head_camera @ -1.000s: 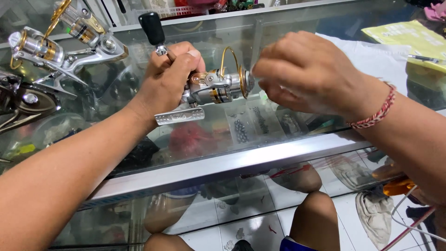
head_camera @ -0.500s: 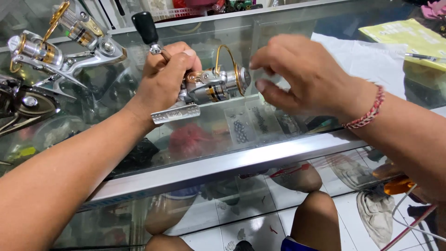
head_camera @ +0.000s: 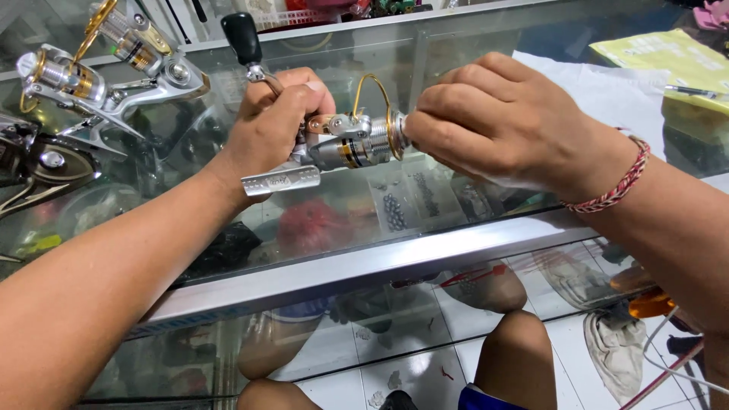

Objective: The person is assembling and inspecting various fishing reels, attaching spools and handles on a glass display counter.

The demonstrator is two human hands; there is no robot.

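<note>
Both hands have drifted slightly; left hand (head_camera: 277, 125) grips the spinning reel (head_camera: 349, 144) body above the glass counter (head_camera: 425, 250), right hand (head_camera: 493, 121) closes on its spool end, axis running left-right between them.

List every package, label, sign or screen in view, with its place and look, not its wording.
Yellow printed sheet: far right on the glass counter, flat, rectangular, a pen on it.
White paper: beside the yellow sheet, behind the right hand, plain.
Clear compartment box: under the glass, holding small dark weights.
No screens or signs.
</note>
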